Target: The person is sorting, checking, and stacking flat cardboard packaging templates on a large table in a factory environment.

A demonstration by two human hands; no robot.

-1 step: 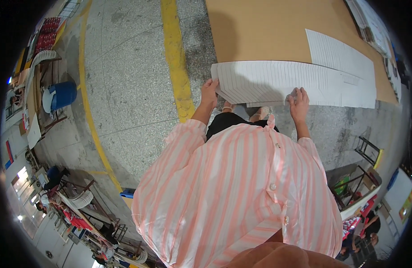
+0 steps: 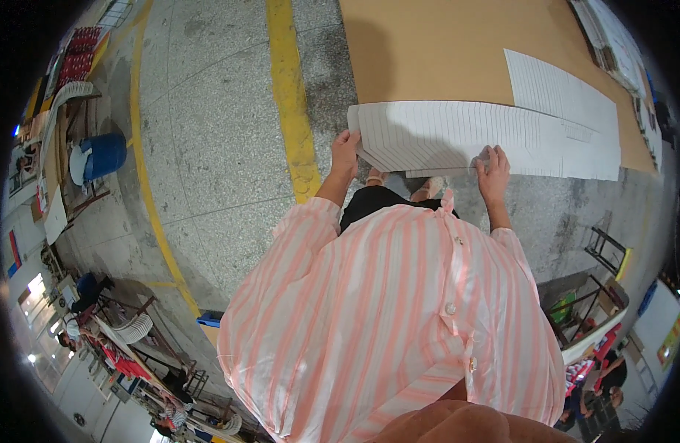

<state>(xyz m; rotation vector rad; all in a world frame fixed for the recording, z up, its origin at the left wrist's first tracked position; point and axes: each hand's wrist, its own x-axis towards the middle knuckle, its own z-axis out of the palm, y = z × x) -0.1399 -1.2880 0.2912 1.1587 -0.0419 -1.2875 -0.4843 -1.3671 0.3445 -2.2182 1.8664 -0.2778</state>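
Note:
A long row of overlapping white sheets, fanned out sideways with many thin edges showing, lies along the near side of a large brown cardboard surface. At the row's left end, my left hand is closed on the sheets' edge, its fingertips partly hidden. My right hand grips the near edge of the row right of the middle, with bent fingers on top. A second fanned batch of white sheets lies behind the row at the right and partly under it.
Stacked flat sheets stand along the far right edge. Yellow lines mark the grey speckled floor. To the left are a blue barrel and benches. A dark metal frame stands at the right; people work in the background.

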